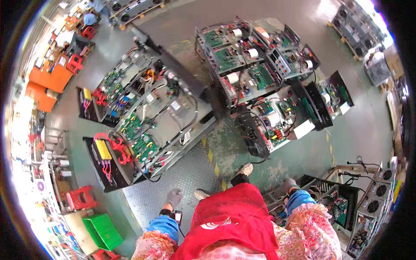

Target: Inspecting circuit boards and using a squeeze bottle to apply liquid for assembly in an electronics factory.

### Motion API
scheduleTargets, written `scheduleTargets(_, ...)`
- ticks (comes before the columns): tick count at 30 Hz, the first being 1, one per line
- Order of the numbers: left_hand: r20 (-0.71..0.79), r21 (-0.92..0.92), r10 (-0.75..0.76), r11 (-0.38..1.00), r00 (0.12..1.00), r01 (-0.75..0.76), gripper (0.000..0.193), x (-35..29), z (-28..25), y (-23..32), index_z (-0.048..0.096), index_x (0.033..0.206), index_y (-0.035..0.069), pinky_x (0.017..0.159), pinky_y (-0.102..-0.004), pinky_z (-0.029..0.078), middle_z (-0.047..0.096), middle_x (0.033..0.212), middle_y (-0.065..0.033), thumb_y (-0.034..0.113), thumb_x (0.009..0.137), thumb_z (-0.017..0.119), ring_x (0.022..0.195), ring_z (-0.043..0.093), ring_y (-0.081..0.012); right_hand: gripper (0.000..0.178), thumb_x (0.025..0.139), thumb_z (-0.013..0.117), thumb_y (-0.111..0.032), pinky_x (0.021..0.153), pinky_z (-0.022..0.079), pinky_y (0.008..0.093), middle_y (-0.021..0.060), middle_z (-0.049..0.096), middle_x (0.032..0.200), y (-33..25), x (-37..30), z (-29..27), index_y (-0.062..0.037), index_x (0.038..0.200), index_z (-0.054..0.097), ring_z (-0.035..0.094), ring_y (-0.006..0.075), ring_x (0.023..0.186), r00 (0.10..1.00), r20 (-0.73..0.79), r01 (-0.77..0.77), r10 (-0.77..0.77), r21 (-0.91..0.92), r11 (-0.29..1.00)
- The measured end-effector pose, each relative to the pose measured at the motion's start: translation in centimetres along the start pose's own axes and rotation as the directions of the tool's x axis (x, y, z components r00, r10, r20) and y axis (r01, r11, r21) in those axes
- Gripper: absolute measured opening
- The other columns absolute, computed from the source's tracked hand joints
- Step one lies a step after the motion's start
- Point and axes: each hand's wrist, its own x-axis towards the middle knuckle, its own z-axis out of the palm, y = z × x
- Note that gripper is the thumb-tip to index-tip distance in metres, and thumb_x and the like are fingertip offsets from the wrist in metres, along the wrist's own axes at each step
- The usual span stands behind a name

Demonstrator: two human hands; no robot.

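Observation:
In a grey glove, my left hand (pixel 174 197) hangs over the patterned metal floor plate (pixel 151 206). Its fingers look curled together, and no object shows in them. My right hand (pixel 289 185), gloved as well, is beside the upper edge of an open equipment chassis (pixel 318 190); its fingers are too small and hidden to read, and contact with the chassis cannot be told. Ahead on the left stand large open metal units (pixel 177 106) with green circuit boards (pixel 145 147), cables and red clamp-like parts. Another open unit (pixel 277 115) with boards and wiring stands ahead to the right.
More open chassis (pixel 234 52) stand in rows farther off. A green bin (pixel 103 232) and a red stool (pixel 82 198) are at the left, near cluttered shelving. Units with round fans (pixel 379 190) stand at the right. Yellow-black tape (pixel 210 156) marks the worn green floor.

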Motion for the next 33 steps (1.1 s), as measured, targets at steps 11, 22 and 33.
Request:
scheduleTargets(11, -0.081, 0.315, -0.223, 0.919, 0.971, 0.237, 0.026, -19.7, 1.3, -34.8, 0.072, 0.092, 0.007, 0.083, -0.0403, 0.051, 0.068, 0.098, -0.0165, 0.026, 0.078, 0.061, 0.097, 0.065, -0.0314, 0.045, 0.083, 0.059, -0.034, 0.091, 0.046, 0.0412, 0.0188, 0.062, 0.116, -48.6, -9.3, 2.1, -0.004, 0.115, 0.061, 0.059, 0.0329, 0.109, 0.783, 0.089, 0.619, -0.616, -0.018, 0.785)
scheduleTargets(22, 0.108, -0.262, -0.507, 0.816, 0.855, 0.516, 0.028, -23.1, 6.9, -38.1, 0.067, 0.101, 0.002, 0.061, -0.0361, 0.053, 0.068, 0.084, -0.0097, 0.014, 0.076, 0.065, 0.073, 0.066, -0.0236, 0.047, 0.081, 0.057, -0.03, 0.091, 0.046, 0.0489, 0.0216, 0.059, 0.115, -65.2, -24.3, 9.1, -0.0063, 0.121, 0.054, 0.057, 0.0394, 0.108, 0.248, 0.334, 0.963, -0.909, -0.191, 0.192)
scheduleTargets(33, 0.043, -0.705, -0.361, 0.65, 0.932, 0.284, 0.041, -16.2, -4.6, -35.5, 0.054, 0.115, -0.004, 0.052, -0.0339, 0.05, 0.061, 0.077, -0.0102, 0.007, 0.076, 0.062, 0.062, 0.059, -0.0194, 0.021, 0.067, 0.067, -0.028, 0.07, 0.053, 0.0417, 0.0134, 0.067, 0.079, -38.7, -0.6, -5.0, -0.0084, 0.074, 0.068, 0.067, 0.031, 0.079, 0.753, -0.364, 0.389, -0.548, -0.425, 0.817)
